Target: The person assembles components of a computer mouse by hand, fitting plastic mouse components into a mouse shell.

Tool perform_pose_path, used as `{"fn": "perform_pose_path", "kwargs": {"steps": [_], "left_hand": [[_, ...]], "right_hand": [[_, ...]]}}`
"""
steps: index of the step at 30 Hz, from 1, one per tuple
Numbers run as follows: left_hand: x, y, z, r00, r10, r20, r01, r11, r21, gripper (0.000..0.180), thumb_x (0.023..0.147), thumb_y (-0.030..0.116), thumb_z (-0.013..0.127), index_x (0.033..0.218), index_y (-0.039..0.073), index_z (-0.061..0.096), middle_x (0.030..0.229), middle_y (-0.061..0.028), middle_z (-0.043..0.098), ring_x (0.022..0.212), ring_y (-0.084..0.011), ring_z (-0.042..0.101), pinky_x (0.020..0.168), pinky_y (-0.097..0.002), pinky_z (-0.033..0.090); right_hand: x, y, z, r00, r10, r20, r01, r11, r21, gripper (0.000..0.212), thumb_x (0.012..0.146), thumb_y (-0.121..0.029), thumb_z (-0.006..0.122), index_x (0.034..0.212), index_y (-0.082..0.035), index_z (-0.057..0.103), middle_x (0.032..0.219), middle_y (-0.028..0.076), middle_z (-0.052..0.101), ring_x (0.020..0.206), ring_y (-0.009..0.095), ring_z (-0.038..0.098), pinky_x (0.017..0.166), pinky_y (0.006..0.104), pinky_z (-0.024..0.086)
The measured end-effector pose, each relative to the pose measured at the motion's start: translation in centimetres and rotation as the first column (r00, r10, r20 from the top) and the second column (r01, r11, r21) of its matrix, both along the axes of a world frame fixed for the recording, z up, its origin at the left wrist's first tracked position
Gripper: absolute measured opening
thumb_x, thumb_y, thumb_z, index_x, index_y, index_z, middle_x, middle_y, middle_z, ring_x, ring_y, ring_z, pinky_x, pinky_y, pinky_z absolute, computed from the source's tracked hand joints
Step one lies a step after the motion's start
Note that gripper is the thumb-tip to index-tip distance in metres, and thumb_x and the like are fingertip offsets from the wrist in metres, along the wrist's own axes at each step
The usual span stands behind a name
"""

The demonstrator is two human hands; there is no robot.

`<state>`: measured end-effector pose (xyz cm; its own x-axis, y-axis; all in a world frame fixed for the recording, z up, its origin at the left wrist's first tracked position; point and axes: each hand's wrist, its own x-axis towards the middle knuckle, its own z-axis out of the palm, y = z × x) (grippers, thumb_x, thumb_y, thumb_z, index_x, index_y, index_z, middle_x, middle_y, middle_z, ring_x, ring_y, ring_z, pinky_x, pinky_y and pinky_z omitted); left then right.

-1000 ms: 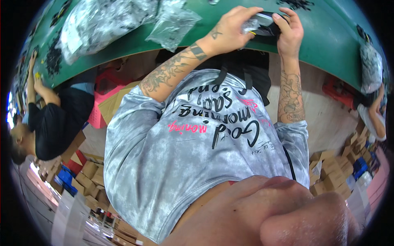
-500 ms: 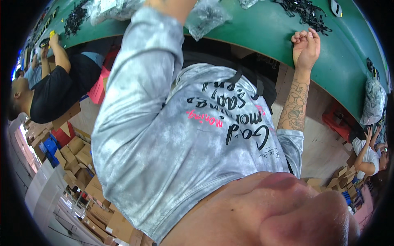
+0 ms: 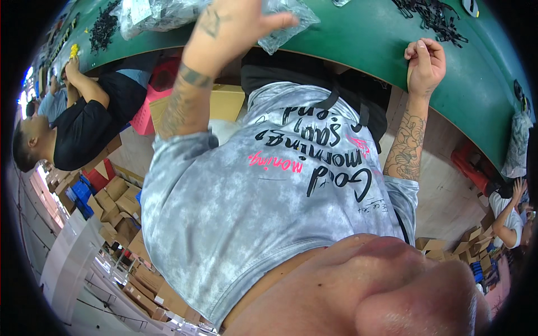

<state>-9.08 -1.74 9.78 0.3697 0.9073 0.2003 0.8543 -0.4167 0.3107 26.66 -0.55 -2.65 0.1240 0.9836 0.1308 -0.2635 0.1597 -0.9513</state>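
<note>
My left hand (image 3: 232, 22) hangs over the near edge of the green table (image 3: 358, 42), partly cut off by the top of the view. Its thumb stretches away from the palm, and nothing shows in its grasp. Past that thumb lies a crumpled clear plastic bag (image 3: 291, 28); a larger clear bag of parts (image 3: 159, 19) is on the other side. My right hand (image 3: 428, 64) is at the table edge, fingers curled and thumb pressed toward them. Whatever it may hold is hidden. Beyond it sits a tangled pile of small black parts (image 3: 431, 21).
Another black heap (image 3: 103, 28) lies far left, near a co-worker (image 3: 84, 117) handling something yellow (image 3: 74, 51). A filled plastic bag (image 3: 518, 145) sits at the right edge. Below are a red stool (image 3: 471, 168), a pink stool (image 3: 147, 109) and cardboard boxes (image 3: 112, 207).
My left hand has come back toward me from the top of the view, its thumb spread out. The right hand stays at the edge, fingers curled. The view has shifted slightly.
</note>
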Motion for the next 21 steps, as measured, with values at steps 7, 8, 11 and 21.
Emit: {"fn": "perform_pose_path", "kwargs": {"steps": [7,8,11,21], "left_hand": [[1.6,-5.4,-8.7,0.922,0.326,0.208,-0.311,0.945,-0.101,0.048,0.083,0.028,0.081,0.117,0.001,0.063,0.11,-0.0193,0.07,0.1,-0.0381,0.068,0.086,-0.0451,0.056],[2.7,-5.1,-8.6,0.923,0.266,0.278,-0.262,0.964,-0.053,0.044,0.081,0.021,0.081,0.117,0.001,0.064,0.109,-0.0187,0.071,0.097,-0.0383,0.069,0.085,-0.0444,0.056],[4.8,-3.8,-9.3,0.914,0.097,0.393,-0.117,0.993,0.026,0.042,0.08,0.016,0.08,0.115,0.001,0.064,0.108,-0.0178,0.071,0.097,-0.0374,0.069,0.084,-0.0429,0.056],[7.2,-0.1,-9.7,0.735,-0.251,0.63,0.238,0.965,0.107,0.038,0.074,-0.002,0.073,0.111,0.003,0.065,0.099,-0.0136,0.067,0.093,-0.0343,0.067,0.079,-0.0392,0.054]], "right_hand": [[-3.5,0.3,3.2,0.947,0.17,0.274,-0.186,0.982,0.033,0.012,0.097,-0.001,0.066,0.109,0.001,0.069,0.093,0.005,0.068,0.082,0.011,0.061,0.075,0.0219,0.048],[-4.9,-0.2,4.6,0.931,0.202,0.305,-0.223,0.974,0.033,0.013,0.096,-0.002,0.067,0.108,0.001,0.071,0.096,0.004,0.069,0.085,0.011,0.063,0.078,0.0214,0.049],[-7.5,0.5,6.6,0.685,0.277,0.674,-0.486,0.863,0.139,0.019,0.094,-0.007,0.068,0.111,0.0,0.073,0.098,0.003,0.069,0.09,0.01,0.062,0.082,0.024,0.049],[-6.6,0.2,5.2,0.657,0.336,0.675,-0.301,0.938,-0.173,0.028,0.085,-0.024,0.082,0.102,-0.003,0.075,0.076,0.001,0.058,0.067,0.009,0.051,0.063,0.0291,0.046]]}}
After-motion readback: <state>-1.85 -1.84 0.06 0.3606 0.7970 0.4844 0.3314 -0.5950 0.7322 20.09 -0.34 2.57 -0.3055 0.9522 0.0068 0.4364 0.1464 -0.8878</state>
